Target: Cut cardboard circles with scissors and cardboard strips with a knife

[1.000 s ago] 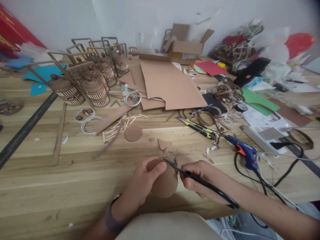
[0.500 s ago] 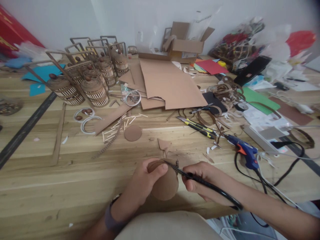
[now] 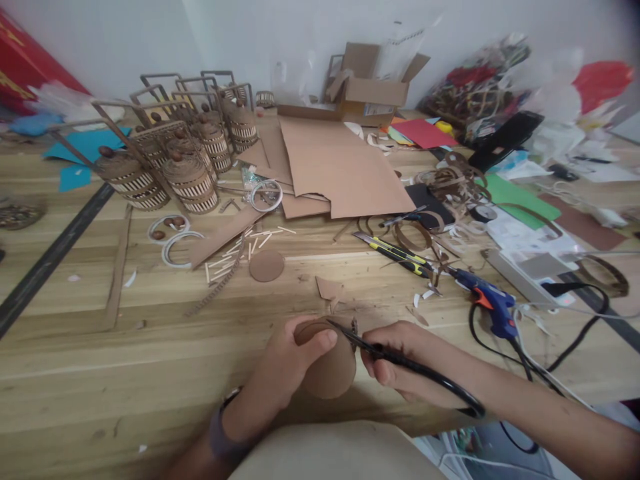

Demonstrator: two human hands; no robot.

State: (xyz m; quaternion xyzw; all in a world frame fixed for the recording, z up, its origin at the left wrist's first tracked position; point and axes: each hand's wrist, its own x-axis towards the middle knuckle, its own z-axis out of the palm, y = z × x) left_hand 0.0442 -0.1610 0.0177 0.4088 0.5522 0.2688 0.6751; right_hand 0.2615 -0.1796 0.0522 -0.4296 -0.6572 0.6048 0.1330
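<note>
L grip (image 3: 286, 357): thumb on top, fingers underneath, pinching the cardboard disc (image 3: 330, 375) at its far L side.
R grip (image 3: 400, 350): wrapped round handles of black scissors (image 3: 425, 371); can't tell how wide the blades stand.
Disc: held over near part of table (image 3: 200, 373), right in front of the person's body.
Blade tips: at disc's far rim, just beside L thumb.
Risk: poss. nicked thumb if blades slip or R wrist swings L; wobbly edge if disc twists, since it's pinched one side only.
Scissors axis: long, diag.; tips point fwd & L, handles trail back R.
Disc axis: approx. round, no clear long axis.
Beyond: offcut (image 3: 329, 289) just ahead, loose disc (image 3: 267, 266) fwd L, craft knife (image 3: 393, 254) & glue gun (image 3: 493, 303) off R.
</note>
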